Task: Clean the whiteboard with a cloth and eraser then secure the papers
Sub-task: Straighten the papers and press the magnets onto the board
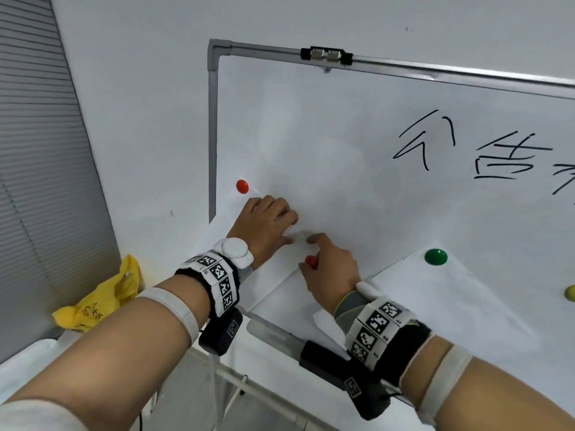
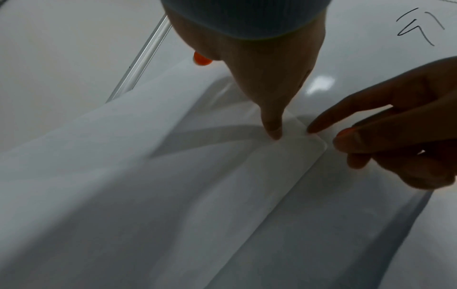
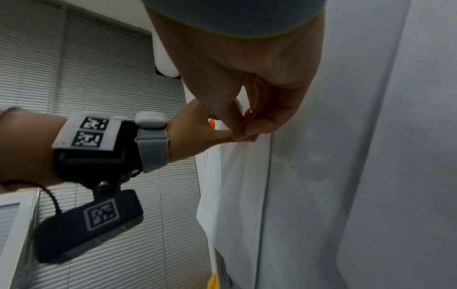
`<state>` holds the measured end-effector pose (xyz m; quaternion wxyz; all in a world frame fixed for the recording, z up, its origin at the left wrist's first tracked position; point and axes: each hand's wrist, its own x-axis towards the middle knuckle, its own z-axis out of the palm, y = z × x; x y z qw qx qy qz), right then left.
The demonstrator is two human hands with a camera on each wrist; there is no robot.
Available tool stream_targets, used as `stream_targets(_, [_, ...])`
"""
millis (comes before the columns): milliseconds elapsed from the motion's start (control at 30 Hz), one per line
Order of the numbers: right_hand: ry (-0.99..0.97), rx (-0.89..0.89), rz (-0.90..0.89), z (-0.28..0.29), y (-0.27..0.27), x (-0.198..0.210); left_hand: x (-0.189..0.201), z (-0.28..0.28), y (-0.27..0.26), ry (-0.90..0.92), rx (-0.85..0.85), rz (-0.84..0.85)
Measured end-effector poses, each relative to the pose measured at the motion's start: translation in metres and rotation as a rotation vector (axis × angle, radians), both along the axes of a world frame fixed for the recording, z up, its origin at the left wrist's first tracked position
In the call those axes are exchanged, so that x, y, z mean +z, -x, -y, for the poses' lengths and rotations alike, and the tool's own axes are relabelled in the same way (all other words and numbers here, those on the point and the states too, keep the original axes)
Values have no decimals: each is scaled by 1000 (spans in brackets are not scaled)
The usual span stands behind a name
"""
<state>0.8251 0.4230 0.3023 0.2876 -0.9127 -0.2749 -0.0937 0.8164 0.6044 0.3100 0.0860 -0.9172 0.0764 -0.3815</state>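
Note:
A whiteboard [image 1: 326, 135] hangs on the wall, with black writing [image 1: 466, 150] at its right. A white paper [image 1: 280, 293] is pinned at its upper left corner by a red magnet [image 1: 242, 186]. My left hand [image 1: 280, 222] presses the paper's other upper corner against the board with a straight finger [image 2: 273, 129]. My right hand [image 1: 320, 253] pinches a second red magnet [image 1: 310, 261] and touches that same corner with its extended index finger [image 2: 346, 119]. In the left wrist view the paper [image 2: 173, 176] bulges off the board between the two corners.
A second paper [image 1: 451, 306] sits lower right under a green magnet [image 1: 435, 256]. A yellow magnet [image 1: 571, 293] shows at the right edge. The board's tray [image 1: 267, 329] runs below my hands. A yellow bag [image 1: 99, 300] lies left, by window blinds [image 1: 37, 150].

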Motion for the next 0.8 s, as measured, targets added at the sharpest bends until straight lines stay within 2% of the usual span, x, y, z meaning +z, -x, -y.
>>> stream_targets(133, [-82,-91,-53,-9,1,-16,2,-2,-2,-13,-13,2])
stream_targets(200, [-119,-110,-17,-12,2,-17,3,-2,-2,-22,-20,7])
stream_targets(300, [-134,-105,58,-12,7,-18,2,-4,-3,-32,-36,23])
stream_targets(533, [-214,-81,43,-5,4,-14,3,-9,0,-27,-92,56])
stream_targets(667, [-220,-22,148,7,-2,4,15,-9,4,133,-142,93])
stream_targets(800, [-216,78,340,23,-9,26,29,5,7,416,-178,87])
